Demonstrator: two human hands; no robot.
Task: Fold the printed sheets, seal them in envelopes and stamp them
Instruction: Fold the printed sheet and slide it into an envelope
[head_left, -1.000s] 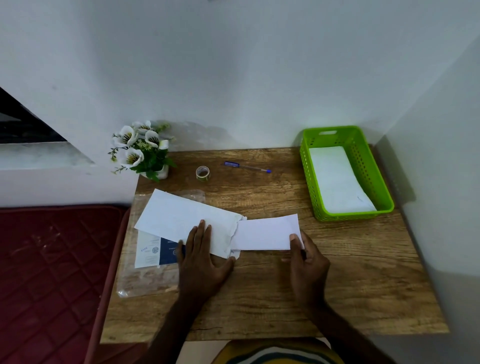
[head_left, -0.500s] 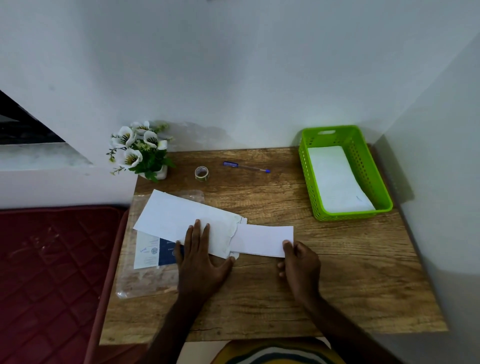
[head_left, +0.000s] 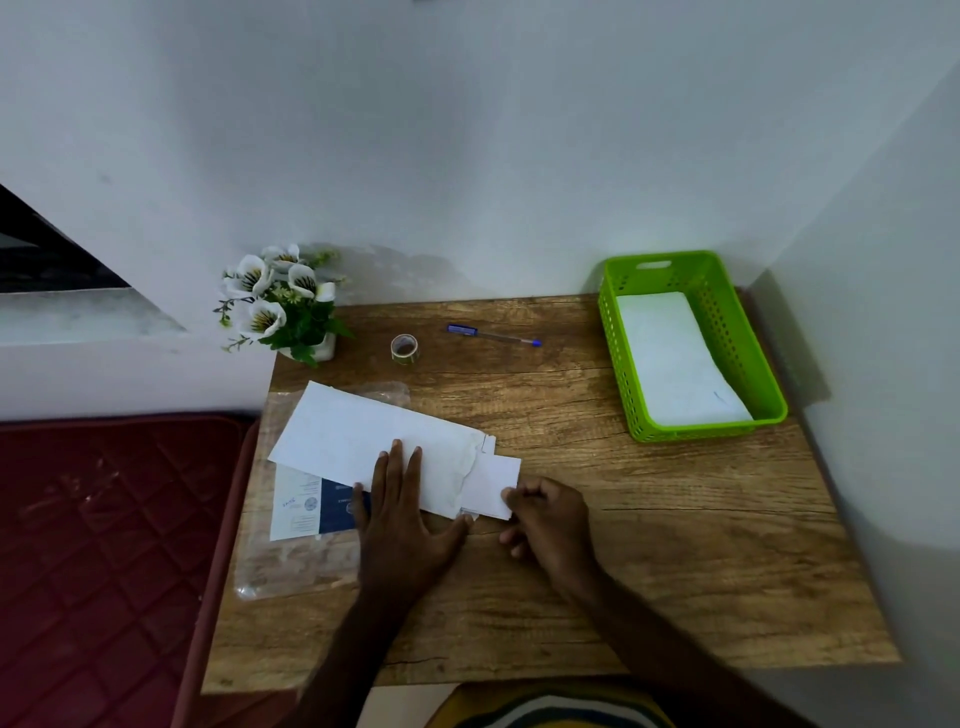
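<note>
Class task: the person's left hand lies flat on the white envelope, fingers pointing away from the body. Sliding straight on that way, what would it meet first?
Probably nothing on the white envelope itself; the left hand would likely reach the small tape roll beyond, though depth is unclear.

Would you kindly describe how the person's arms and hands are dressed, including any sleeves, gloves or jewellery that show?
Both forearms are bare up to the frame's lower edge, with no sleeves showing. The left hand and right hand wear no gloves, and no rings, watch or bracelets are visible on the fingers or wrists.
</note>
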